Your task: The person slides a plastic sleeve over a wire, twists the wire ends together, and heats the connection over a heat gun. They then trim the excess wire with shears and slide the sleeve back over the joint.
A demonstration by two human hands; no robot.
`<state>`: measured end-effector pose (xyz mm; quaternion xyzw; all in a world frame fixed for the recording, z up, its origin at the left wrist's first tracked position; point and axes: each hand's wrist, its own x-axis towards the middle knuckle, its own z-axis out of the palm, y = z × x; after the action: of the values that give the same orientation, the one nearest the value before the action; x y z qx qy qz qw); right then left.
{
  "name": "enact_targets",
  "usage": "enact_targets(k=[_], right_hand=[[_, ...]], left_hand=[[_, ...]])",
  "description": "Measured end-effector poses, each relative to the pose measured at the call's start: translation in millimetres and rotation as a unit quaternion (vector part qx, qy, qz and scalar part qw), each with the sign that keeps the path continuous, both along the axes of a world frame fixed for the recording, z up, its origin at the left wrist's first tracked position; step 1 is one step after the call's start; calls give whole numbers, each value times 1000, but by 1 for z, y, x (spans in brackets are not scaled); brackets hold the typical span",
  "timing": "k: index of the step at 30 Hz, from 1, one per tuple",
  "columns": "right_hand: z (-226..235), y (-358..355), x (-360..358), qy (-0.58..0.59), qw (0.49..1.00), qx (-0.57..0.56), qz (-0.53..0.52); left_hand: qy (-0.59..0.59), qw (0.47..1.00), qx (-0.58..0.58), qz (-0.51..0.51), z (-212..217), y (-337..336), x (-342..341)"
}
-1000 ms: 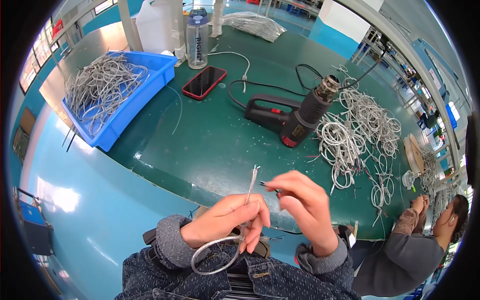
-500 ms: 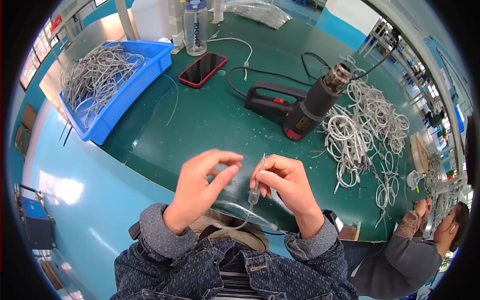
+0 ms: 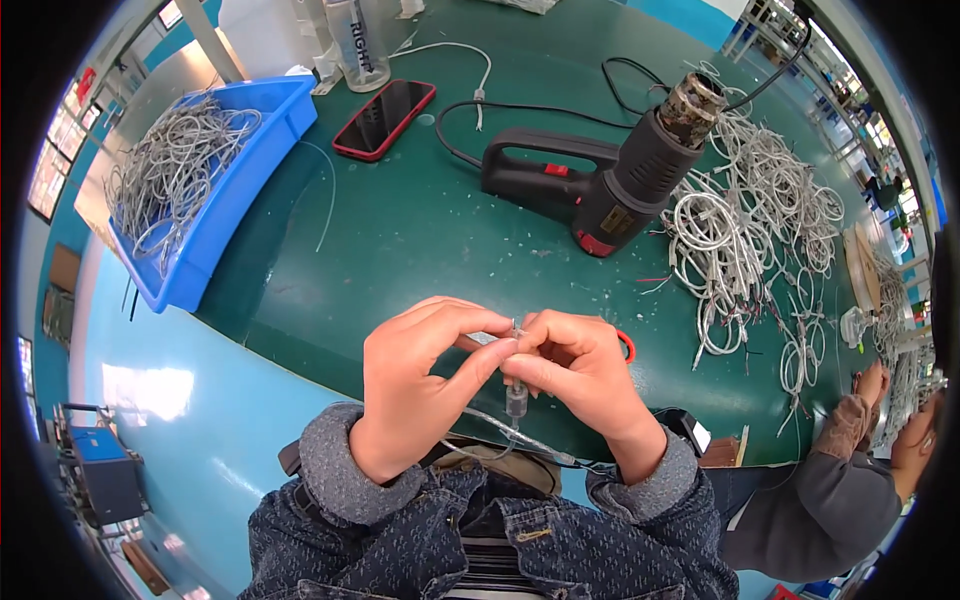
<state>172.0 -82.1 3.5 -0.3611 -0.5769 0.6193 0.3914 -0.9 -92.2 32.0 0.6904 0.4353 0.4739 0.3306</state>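
Over the table's near edge my two hands meet, fingertips together. My right hand [image 3: 578, 368] is closed in a pinch on a thin grey cable, just above a clear plastic sleeve [image 3: 516, 402] on it. My left hand [image 3: 425, 365] is closed with thumb and forefinger at the cable's upper end, where a small tip pokes up between the fingers. The fingers hide most of that end. From the sleeve, the grey cable [image 3: 535, 441] hangs down toward my lap. Behind my right fingers shows a red loop [image 3: 627, 346], mostly covered.
A black heat gun [image 3: 640, 180] rests beyond my right hand, beside a heap of coiled grey cables [image 3: 715, 255]. At left stands a blue bin [image 3: 240, 195] of cables. A red-cased phone [image 3: 384, 120] and a clear bottle [image 3: 357, 45] lie farther back. A co-worker [image 3: 830, 500] sits at right.
My left hand has moved right and closed its fingers on the cable's end beside my right fingertips; before, it was apart from it. The whole view has shifted slightly.
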Motion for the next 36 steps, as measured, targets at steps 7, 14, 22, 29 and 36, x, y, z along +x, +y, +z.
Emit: enact_targets(k=[7, 14, 22, 29, 36], right_hand=[[0, 0, 0, -6, 1000, -7, 3], [6, 0, -2, 19, 996, -79, 24], [7, 2, -2, 49, 985, -151, 66], [-1, 3, -2, 56, 989, -124, 63], [-1, 1, -2, 4, 995, -79, 61]], left_hand=[[-24, 1000, -11, 14, -3, -1, 0], [-14, 998, 19, 50, -6, -2, 2], [-83, 990, -112, 15, -10, -3, -3], [-112, 983, -149, 1, -5, -4, -6], [-49, 993, -96, -39, -7, -1, -13]])
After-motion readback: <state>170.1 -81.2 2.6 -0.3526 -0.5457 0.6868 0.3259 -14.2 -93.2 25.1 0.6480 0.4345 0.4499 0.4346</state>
